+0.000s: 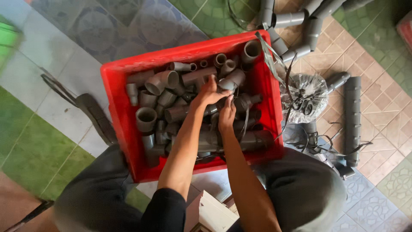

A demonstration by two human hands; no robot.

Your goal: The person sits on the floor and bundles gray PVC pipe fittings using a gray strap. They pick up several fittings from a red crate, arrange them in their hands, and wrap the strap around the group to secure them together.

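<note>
Here, the left hand (209, 93) and right hand (226, 115) reach into a red crate (116, 92) of grey pipe fittings on the tiled floor (51, 64), fingers clamped on one elbow fitting (229, 81) atop the pile.

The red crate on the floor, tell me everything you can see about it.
The red crate looks like moulded plastic, rectangular, open-topped with a thick rim. It sits on the tiled floor between the person's knees, piled with grey pipe fittings: elbows, couplers, short tubes. Both hands reach in, the left hand and right hand on fittings near the middle.
</note>
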